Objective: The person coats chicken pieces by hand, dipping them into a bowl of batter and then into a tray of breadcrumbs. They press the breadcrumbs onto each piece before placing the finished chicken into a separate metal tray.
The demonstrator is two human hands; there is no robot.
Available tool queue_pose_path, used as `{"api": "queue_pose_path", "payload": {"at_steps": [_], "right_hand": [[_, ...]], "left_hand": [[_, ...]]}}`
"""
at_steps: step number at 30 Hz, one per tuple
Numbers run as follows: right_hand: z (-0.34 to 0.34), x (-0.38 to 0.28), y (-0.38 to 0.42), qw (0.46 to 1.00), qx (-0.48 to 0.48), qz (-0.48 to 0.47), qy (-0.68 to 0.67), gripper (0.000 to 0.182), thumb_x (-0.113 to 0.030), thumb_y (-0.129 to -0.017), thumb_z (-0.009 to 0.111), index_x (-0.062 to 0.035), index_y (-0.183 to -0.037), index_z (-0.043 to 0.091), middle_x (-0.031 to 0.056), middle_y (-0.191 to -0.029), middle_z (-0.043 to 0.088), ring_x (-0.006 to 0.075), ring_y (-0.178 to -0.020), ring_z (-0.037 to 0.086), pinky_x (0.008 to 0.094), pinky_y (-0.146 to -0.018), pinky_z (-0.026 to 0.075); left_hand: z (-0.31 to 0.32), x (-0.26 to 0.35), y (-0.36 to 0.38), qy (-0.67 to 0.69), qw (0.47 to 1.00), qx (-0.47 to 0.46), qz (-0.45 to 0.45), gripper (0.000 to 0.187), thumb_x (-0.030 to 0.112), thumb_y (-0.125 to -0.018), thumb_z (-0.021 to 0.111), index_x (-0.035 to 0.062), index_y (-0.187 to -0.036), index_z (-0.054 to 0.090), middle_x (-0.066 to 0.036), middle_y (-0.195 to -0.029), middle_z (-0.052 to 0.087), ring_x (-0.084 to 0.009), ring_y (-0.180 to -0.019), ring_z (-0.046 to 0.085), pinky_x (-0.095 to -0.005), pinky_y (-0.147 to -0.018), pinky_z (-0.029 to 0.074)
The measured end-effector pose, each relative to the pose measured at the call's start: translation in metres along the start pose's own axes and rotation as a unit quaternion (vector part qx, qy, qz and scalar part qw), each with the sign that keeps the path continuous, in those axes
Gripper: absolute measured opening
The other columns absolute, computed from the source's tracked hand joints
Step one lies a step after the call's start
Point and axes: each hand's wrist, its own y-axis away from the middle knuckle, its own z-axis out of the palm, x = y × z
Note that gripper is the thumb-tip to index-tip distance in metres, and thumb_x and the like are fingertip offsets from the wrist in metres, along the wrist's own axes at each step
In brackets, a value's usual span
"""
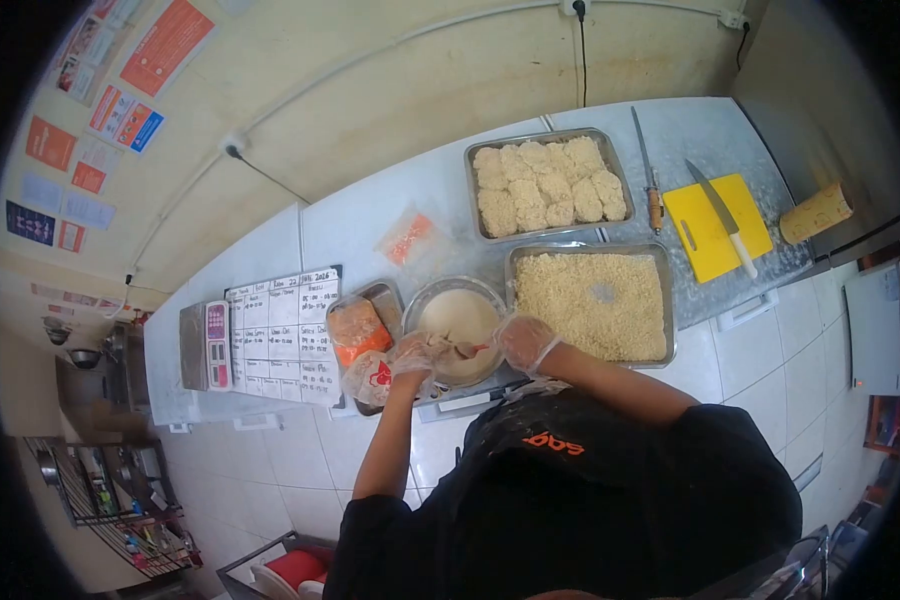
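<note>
My left hand (417, 355), in a clear plastic glove, is over the left side of a metal bowl (417, 303) of pale batter (458, 318). Its fingers are closed around a small batter-smeared piece with a reddish end (475, 350), whose kind I cannot make out. At the bowl's right rim is my gloved right hand (527, 342), its fingers curled; what they hold, if anything, is hidden. Left of the bowl, a metal tray (393, 300) carries an orange pack (357, 330). A white plastic bag with a red print (378, 378) lies beside my left wrist.
Right of the bowl stands a tray of crumbs (590, 310); behind it, a tray (472, 200) holds several breaded pieces. A knife (722, 215) lies on a yellow cutting board (705, 255), near a long sharpening rod (647, 160). A whiteboard schedule (285, 335) and scale (205, 345) lie left.
</note>
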Motion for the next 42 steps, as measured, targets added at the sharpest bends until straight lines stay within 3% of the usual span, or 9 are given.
{"api": "queue_pose_path", "payload": {"at_steps": [7, 9, 13, 18, 26, 31, 38, 41, 42], "right_hand": [[-0.023, 0.043, 0.025, 0.994, 0.002, 0.104, -0.008, 0.027, -0.029, -0.087, 0.055, -0.0058, -0.084, 0.067, 0.0187, -0.086, 0.066, 0.0354, -0.083, 0.065, 0.0444, -0.074, 0.052], [0.003, 0.104, 0.067, 0.967, 0.253, 0.023, -0.002, 0.028, -0.031, -0.089, 0.054, -0.0064, -0.09, 0.068, 0.0192, -0.092, 0.066, 0.0357, -0.09, 0.063, 0.0454, -0.081, 0.049], [-0.001, 0.18, 0.169, 0.876, 0.335, 0.344, 0.051, 0.037, -0.037, -0.089, 0.057, -0.0058, -0.109, 0.064, 0.0202, -0.104, 0.065, 0.0369, -0.097, 0.061, 0.0462, -0.086, 0.047], [-0.024, 0.182, 0.226, 0.773, 0.151, 0.613, -0.057, 0.041, -0.036, -0.085, 0.064, -0.0036, -0.11, 0.062, 0.0252, -0.106, 0.064, 0.0393, -0.102, 0.061, 0.0469, -0.087, 0.047], [-0.034, 0.182, 0.233, 0.755, 0.257, 0.603, -0.008, 0.023, -0.021, -0.087, 0.057, -0.003, -0.099, 0.064, 0.0238, -0.097, 0.065, 0.0406, -0.092, 0.063, 0.0477, -0.08, 0.05], [-0.007, 0.21, 0.239, 0.843, 0.209, 0.492, 0.058, 0.026, -0.021, -0.088, 0.055, -0.0051, -0.107, 0.063, 0.0225, -0.101, 0.065, 0.039, -0.094, 0.062, 0.0479, -0.08, 0.049], [-0.005, 0.175, 0.219, 0.879, 0.291, 0.378, 0.026, 0.046, -0.019, -0.081, 0.065, -0.0016, -0.123, 0.053, 0.0253, -0.114, 0.058, 0.0417, -0.107, 0.055, 0.0465, -0.09, 0.046], [-0.01, 0.143, 0.199, 0.878, 0.173, 0.447, -0.002, 0.079, -0.03, -0.068, 0.077, -0.0061, -0.135, 0.043, 0.0246, -0.126, 0.053, 0.0403, -0.116, 0.051, 0.0447, -0.096, 0.044], [-0.013, 0.129, 0.187, 0.867, 0.137, 0.478, 0.043, 0.081, -0.031, -0.067, 0.078, -0.0071, -0.136, 0.042, 0.0248, -0.128, 0.051, 0.0395, -0.119, 0.049, 0.0441, -0.098, 0.042]], "left_hand": [[0.001, -0.043, 0.003, 0.083, 0.992, 0.002, 0.094, 0.039, 0.039, -0.088, 0.057, 0.0104, -0.111, 0.07, -0.012, -0.111, 0.068, -0.0279, -0.101, 0.063, -0.0378, -0.089, 0.049], [0.004, -0.039, 0.0, 0.034, 0.998, -0.016, 0.051, 0.038, 0.037, -0.088, 0.057, 0.0102, -0.112, 0.069, -0.01, -0.111, 0.068, -0.0267, -0.101, 0.064, -0.0368, -0.09, 0.048], [-0.006, -0.001, 0.012, -0.062, 0.996, -0.035, 0.053, 0.034, 0.034, -0.089, 0.053, 0.0154, -0.111, 0.07, -0.008, -0.116, 0.066, -0.0252, -0.106, 0.061, -0.0364, -0.094, 0.045], [0.015, -0.05, 0.005, 0.112, 0.984, 0.013, 0.137, 0.035, 0.041, -0.087, 0.055, 0.0182, -0.107, 0.071, -0.009, -0.115, 0.066, -0.0261, -0.105, 0.06, -0.0361, -0.094, 0.045], [-0.055, 0.001, 0.032, 0.007, 0.998, 0.033, -0.06, 0.038, 0.042, -0.087, 0.056, 0.0136, -0.109, 0.07, -0.009, -0.107, 0.069, -0.0269, -0.099, 0.064, -0.0369, -0.086, 0.05], [-0.09, 0.052, 0.034, 0.164, 0.983, 0.02, -0.086, 0.034, 0.041, -0.081, 0.064, 0.013, -0.098, 0.073, -0.012, -0.097, 0.07, -0.0298, -0.089, 0.066, -0.0401, -0.079, 0.049], [-0.069, 0.162, 0.0, 0.226, 0.966, -0.044, 0.122, 0.037, 0.039, -0.081, 0.064, 0.0137, -0.107, 0.07, -0.013, -0.091, 0.069, -0.0299, -0.081, 0.064, -0.0393, -0.077, 0.049], [-0.038, 0.194, -0.028, 0.429, 0.864, -0.262, 0.001, 0.037, 0.037, -0.083, 0.065, 0.0113, -0.11, 0.068, -0.008, -0.091, 0.069, -0.0248, -0.081, 0.064, -0.0354, -0.074, 0.051], [-0.003, 0.174, -0.043, 0.285, 0.93, -0.098, 0.21, 0.038, 0.036, -0.085, 0.064, 0.0102, -0.112, 0.067, -0.007, -0.091, 0.068, -0.0221, -0.081, 0.063, -0.033, -0.072, 0.051]]}}
